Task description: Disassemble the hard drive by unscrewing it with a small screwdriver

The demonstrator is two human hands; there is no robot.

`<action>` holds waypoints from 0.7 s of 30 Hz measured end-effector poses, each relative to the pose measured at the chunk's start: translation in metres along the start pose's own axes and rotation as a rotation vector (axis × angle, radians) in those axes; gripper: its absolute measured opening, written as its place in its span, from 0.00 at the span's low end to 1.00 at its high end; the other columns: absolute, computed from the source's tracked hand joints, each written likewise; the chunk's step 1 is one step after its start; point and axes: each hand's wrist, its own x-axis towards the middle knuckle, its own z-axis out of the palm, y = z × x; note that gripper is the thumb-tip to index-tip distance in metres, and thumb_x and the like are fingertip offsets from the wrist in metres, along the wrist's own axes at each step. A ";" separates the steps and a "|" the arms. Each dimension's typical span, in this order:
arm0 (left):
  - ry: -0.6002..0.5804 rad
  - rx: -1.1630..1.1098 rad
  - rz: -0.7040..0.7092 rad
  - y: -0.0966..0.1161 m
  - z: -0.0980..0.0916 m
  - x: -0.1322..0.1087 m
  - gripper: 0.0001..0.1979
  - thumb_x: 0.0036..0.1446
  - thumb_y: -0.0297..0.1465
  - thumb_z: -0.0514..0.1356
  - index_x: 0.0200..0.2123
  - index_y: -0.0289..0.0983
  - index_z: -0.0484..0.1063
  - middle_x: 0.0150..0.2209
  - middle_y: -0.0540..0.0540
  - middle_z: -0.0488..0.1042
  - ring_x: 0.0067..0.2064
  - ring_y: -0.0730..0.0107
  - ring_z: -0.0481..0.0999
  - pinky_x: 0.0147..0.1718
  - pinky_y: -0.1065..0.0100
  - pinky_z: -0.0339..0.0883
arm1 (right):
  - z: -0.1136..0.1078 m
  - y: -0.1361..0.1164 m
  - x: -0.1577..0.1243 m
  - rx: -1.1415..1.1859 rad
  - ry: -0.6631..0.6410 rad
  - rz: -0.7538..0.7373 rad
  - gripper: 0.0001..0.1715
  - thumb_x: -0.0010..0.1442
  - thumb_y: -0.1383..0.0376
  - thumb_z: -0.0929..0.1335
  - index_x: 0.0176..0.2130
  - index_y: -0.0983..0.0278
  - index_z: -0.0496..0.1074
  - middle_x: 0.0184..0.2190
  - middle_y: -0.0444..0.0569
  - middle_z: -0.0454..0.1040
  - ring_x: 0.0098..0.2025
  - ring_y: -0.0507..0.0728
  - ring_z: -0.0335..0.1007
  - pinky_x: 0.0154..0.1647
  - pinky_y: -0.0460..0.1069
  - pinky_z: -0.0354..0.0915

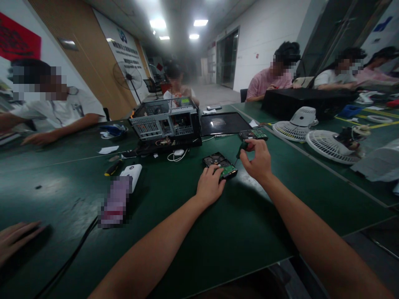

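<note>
A hard drive point(215, 159) with its green circuit board facing up lies on the green table. My left hand point(210, 185) rests on its near side, fingers spread over the board and edge. In my right hand point(258, 161) is a screwdriver point(240, 150) with a dark green and red handle, gripped between thumb and fingers. Its thin shaft slants down to the drive's right edge; whether the tip sits in a screw I cannot tell. Just beyond my right hand lies a second hard drive point(253, 134), also showing a green board.
An opened computer case point(168, 122) stands ahead, beside a black panel point(225, 123). Fan parts point(327, 145) lie to the right. At left are a yellow-black screwdriver point(114, 167), a white device point(133, 174) and another person's hand point(19, 238). Several people sit around the tables.
</note>
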 end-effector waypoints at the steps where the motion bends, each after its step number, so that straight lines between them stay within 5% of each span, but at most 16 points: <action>1: 0.001 -0.002 -0.001 0.000 0.000 0.000 0.23 0.64 0.34 0.61 0.61 0.40 0.70 0.61 0.41 0.67 0.58 0.52 0.68 0.60 0.52 0.66 | 0.000 0.000 0.000 -0.005 0.003 0.006 0.18 0.60 0.65 0.70 0.51 0.59 0.67 0.36 0.48 0.68 0.39 0.61 0.69 0.45 0.59 0.70; 7: -0.010 0.001 -0.008 0.000 -0.001 0.000 0.23 0.63 0.34 0.61 0.61 0.40 0.69 0.61 0.41 0.68 0.58 0.52 0.68 0.60 0.53 0.66 | 0.002 0.002 -0.001 -0.015 0.050 0.058 0.19 0.59 0.60 0.73 0.48 0.60 0.67 0.39 0.50 0.69 0.38 0.60 0.70 0.44 0.60 0.72; 13: 0.008 -0.002 0.007 0.000 -0.001 0.000 0.22 0.64 0.35 0.61 0.61 0.39 0.70 0.60 0.41 0.68 0.58 0.52 0.68 0.60 0.53 0.65 | 0.005 0.007 -0.002 0.118 0.032 0.022 0.18 0.60 0.65 0.71 0.49 0.59 0.66 0.51 0.55 0.74 0.49 0.63 0.75 0.47 0.60 0.75; 21: 0.008 0.000 0.004 0.000 0.000 -0.001 0.23 0.63 0.34 0.61 0.61 0.40 0.69 0.61 0.41 0.68 0.58 0.52 0.67 0.60 0.53 0.65 | 0.002 0.003 -0.002 0.029 0.032 0.029 0.17 0.60 0.62 0.72 0.47 0.58 0.68 0.43 0.51 0.73 0.41 0.60 0.73 0.45 0.61 0.74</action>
